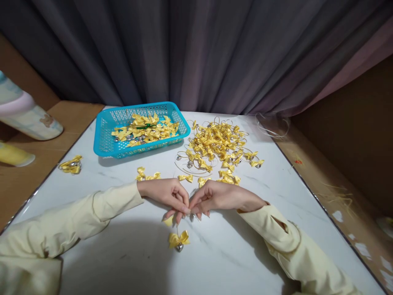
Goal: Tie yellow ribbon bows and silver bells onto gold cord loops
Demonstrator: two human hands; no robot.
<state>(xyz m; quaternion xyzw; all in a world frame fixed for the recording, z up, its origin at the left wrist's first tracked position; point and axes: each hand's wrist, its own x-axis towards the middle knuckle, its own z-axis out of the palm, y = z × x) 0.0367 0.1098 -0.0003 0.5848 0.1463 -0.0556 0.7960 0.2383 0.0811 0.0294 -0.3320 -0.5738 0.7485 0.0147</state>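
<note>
Losing the thin cord (177, 229) seemed our likeliest slip-up, prob. from too light a pinch; a hard tug might've skewed the yellow bow w/ bell (179, 240), which sat just below our fingertips, on or over the counter (233, 254), couldn't tell which. Our L hand (167, 194) & R hand (218, 197) met tip to tip, wrists angled inward, each grip pinching what looked like the cord.

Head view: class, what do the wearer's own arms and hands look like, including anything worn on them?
The left sleeve and right sleeve are long, loose, wrinkled and plain pale yellow, reaching about the wrists. A slit-like opening shows near the right cuff. The left hand and right hand wear no gloves.
</note>
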